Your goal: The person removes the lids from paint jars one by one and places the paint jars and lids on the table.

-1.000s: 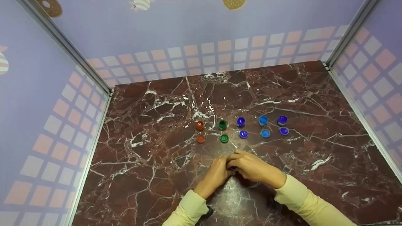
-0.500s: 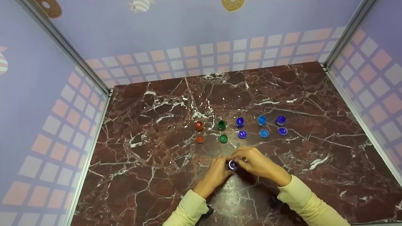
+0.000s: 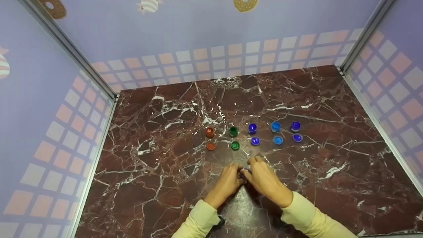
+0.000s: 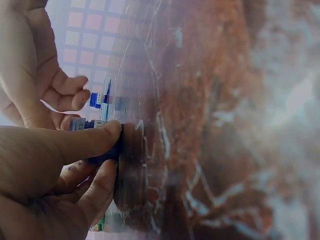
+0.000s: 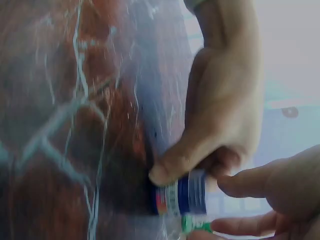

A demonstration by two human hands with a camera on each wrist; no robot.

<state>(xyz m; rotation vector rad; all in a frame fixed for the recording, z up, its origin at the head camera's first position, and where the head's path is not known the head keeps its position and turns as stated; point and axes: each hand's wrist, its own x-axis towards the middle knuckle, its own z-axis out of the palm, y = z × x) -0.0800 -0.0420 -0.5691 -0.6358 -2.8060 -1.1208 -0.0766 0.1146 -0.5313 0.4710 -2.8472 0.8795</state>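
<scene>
Near the front middle, a small dark blue paint jar (image 5: pixel 172 199) with a printed label stands low over the table. My left hand (image 3: pixel 228 178) holds it between thumb and fingers. Its ribbed blue lid (image 5: pixel 197 192) is on top. My right hand (image 3: pixel 267 180) is beside the lid, its thumb reaching toward it in the head view. In the right wrist view, a small gap shows between my right thumb (image 5: pixel 240 185) and the lid, with the fingers spread around it.
Behind the hands stands a row of open paint jars: orange (image 3: pixel 210 132), green (image 3: pixel 233 131), and several blues (image 3: pixel 275 127). In front of each lies a matching lid, such as the green lid (image 3: pixel 235 145). Panel walls (image 3: pixel 198 36) edge the marbled table (image 3: pixel 148 198).
My right hand drew back from the jar, showing its lid top, then came in again at a turned angle. My left hand and the jar stay in about the same place.
</scene>
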